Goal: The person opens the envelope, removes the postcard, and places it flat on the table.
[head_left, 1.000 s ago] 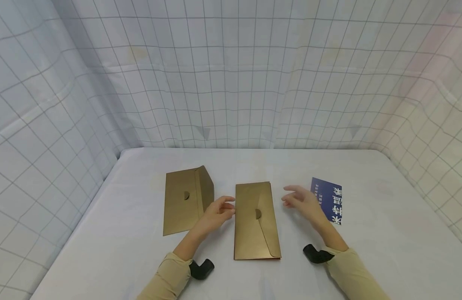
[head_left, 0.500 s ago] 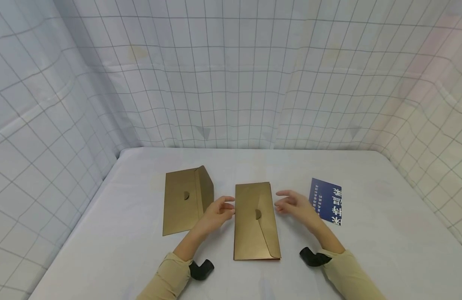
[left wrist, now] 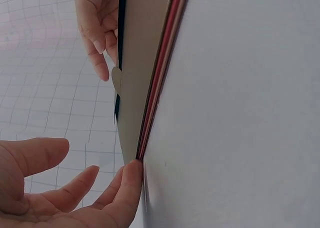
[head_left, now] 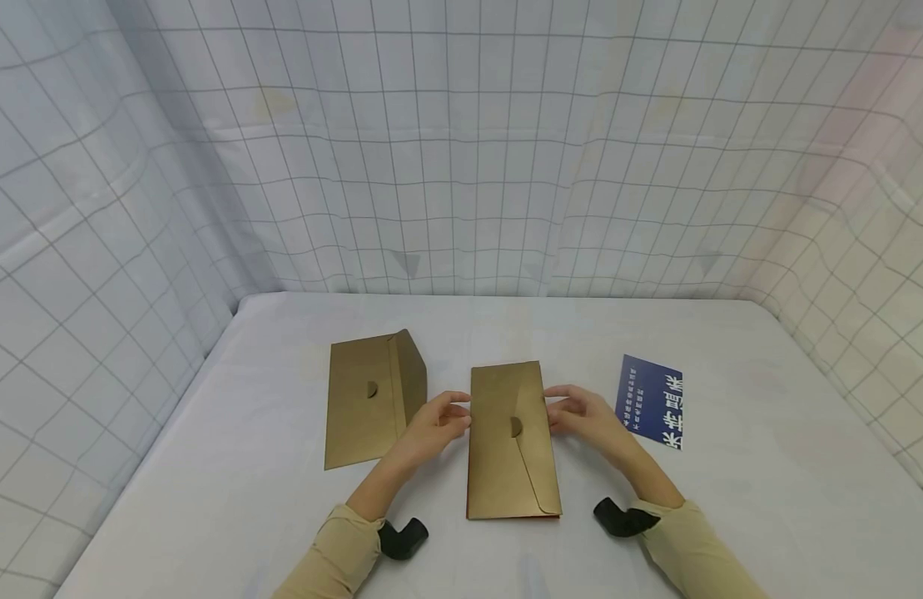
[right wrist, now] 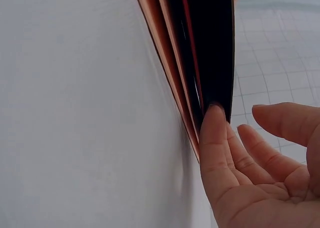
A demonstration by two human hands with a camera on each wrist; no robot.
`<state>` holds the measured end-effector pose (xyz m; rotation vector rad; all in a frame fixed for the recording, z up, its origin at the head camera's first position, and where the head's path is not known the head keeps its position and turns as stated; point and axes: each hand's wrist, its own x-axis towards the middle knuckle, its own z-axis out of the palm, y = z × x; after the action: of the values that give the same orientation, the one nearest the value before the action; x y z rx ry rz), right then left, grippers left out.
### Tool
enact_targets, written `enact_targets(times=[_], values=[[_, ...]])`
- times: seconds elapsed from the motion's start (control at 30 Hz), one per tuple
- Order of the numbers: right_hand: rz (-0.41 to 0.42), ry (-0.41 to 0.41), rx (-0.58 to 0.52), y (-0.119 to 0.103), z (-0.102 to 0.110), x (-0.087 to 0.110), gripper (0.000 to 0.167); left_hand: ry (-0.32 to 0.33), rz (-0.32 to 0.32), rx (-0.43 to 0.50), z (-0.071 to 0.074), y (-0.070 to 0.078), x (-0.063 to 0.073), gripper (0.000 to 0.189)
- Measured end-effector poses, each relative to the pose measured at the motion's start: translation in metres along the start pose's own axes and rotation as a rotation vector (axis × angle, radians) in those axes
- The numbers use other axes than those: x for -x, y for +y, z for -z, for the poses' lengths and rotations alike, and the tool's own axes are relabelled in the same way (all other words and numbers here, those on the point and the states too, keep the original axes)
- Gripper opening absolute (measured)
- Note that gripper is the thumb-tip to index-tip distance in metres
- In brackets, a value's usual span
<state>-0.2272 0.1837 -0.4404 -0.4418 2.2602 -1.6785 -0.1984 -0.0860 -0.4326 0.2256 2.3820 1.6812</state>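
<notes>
A gold envelope point(head_left: 509, 474) with a small round tab lies upright in the middle of the table. Layered pink and red edges point(left wrist: 162, 73) show along its side in the left wrist view, and the right wrist view shows dark and copper layers point(right wrist: 172, 53) spread slightly apart. My left hand point(head_left: 431, 428) touches its left edge with a fingertip, the thumb point(left wrist: 45, 155) held apart. At the right edge, fingertips of my right hand point(head_left: 590, 423) touch the layers, and that thumb point(right wrist: 287, 120) also stands away.
Another gold envelope point(head_left: 356, 424), its flap point(head_left: 412, 374) raised, lies to the left beyond my left hand. A blue card point(head_left: 656, 399) with white characters lies at the right. White gridded cloth point(head_left: 498, 166) hangs behind the white table point(head_left: 768, 466).
My right hand has moved left, away from the blue card, until its fingertips meet the envelope's right edge. My left hand and the envelopes have stayed in place.
</notes>
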Motion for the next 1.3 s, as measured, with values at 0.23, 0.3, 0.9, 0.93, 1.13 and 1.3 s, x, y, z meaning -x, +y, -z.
enact_targets(times=[0.23,0.3,0.9,0.93,1.13,1.3], values=[[0.013,0.002,0.018,-0.001,-0.004,0.000,0.042,0.003,-0.005,0.000,-0.001,0.000,0.001,0.034],[0.013,-0.001,0.026,-0.001,-0.004,0.001,0.042,0.006,-0.008,-0.002,-0.001,0.000,0.001,0.034],[-0.002,0.065,-0.041,-0.002,-0.013,0.001,0.039,-0.004,-0.023,0.009,-0.003,0.003,0.003,0.034],[-0.003,0.067,-0.047,-0.002,-0.013,0.001,0.039,-0.002,-0.023,0.011,-0.003,0.003,0.003,0.034],[0.007,0.073,-0.072,-0.004,-0.013,0.000,0.040,0.004,-0.035,0.021,-0.003,0.002,0.002,0.033],[0.030,0.068,-0.094,-0.004,-0.013,0.000,0.042,0.022,-0.049,0.021,-0.002,0.002,0.002,0.033]])
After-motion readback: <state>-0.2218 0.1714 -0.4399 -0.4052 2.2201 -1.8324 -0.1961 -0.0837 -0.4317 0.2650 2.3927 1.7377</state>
